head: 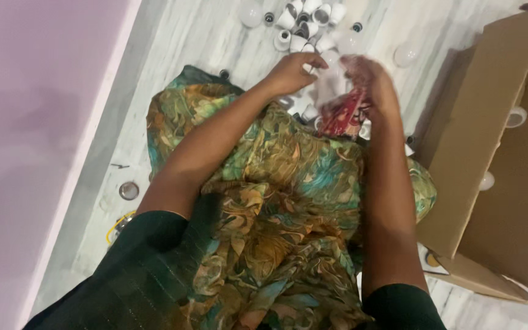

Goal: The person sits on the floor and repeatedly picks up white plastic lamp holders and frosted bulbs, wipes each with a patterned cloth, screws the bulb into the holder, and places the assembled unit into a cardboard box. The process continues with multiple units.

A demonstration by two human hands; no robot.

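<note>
- Pinching a white cap (308, 66), our left hand (291, 72) curls shut on it above the lap; right hand (371, 82) blurred, grip we cannot tell.
- Caps (307, 27) heaped on floor (172, 55) ahead; bulbs (406, 54) near box (490, 153).
- Risk, we judge: cap slips into patterned cloth (276, 201); loose bulbs roll, crack.

Right hand (371, 82) smeared by motion blur, fingers indistinct, grip not readable. Small white piece at left hand (291, 70) mostly covered by fingers. White parts (304, 30) on the floor cut off by the top edge. Cardboard box (490, 122) cropped at right. Box contents largely hidden behind its flap.
</note>
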